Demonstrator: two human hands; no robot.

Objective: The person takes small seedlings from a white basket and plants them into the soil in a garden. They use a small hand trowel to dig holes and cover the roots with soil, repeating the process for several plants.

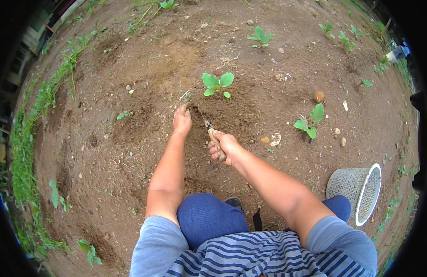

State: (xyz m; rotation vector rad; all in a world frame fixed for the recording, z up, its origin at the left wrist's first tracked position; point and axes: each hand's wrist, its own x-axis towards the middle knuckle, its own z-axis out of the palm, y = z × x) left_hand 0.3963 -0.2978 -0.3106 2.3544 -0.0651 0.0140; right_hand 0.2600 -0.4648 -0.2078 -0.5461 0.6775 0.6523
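Observation:
My right hand [224, 147] is closed around the wooden handle of a small digging tool [217, 143], likely a trowel or a knife. Its thin metal blade points up and left to the loosened brown soil [239, 107], and the tip is hard to make out. Just left of the blade, my left hand [182, 119] rests at the ground beside a small weed [187, 97], fingers forward; whether it grips anything is hidden. Beyond both hands stands a green broad-leaved seedling [217, 84], upright in the worked soil.
A pale plastic basket [348, 183] lies tipped on its side by my right knee. Another seedling [309, 123] grows at the right, near a round brown object [318, 96]. Green vines [24, 159] run along the left edge. Stones and further seedlings dot the soil.

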